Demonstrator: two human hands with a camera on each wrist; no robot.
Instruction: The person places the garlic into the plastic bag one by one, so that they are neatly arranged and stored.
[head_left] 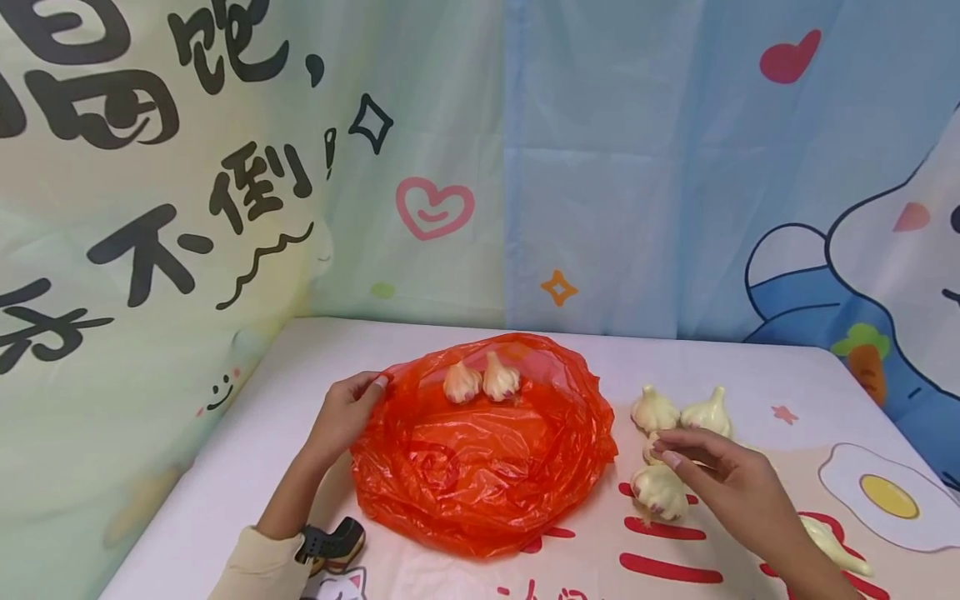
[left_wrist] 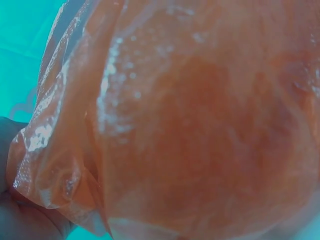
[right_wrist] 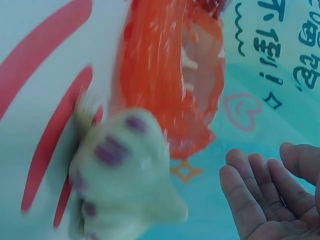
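Garlic [head_left: 662, 493] lies near empty, loosely extended right hand [head_left: 738, 483]; left hand [head_left: 347, 417] pinches red bag [head_left: 480, 475]

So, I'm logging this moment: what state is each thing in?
Bag: open, crumpled.
Left hand: gripping the bag's rim.
Bagged garlic: two bulbs showing, side by side.
Loose garlic: four bulbs clustered on the table.
Right hand: fingers slightly bent, at the loose garlic; contact unclear.

A patterned curtain [head_left: 600, 217] is hung at the far side; a fried egg [head_left: 888, 497] is printed at the right of the table [head_left: 243, 462].
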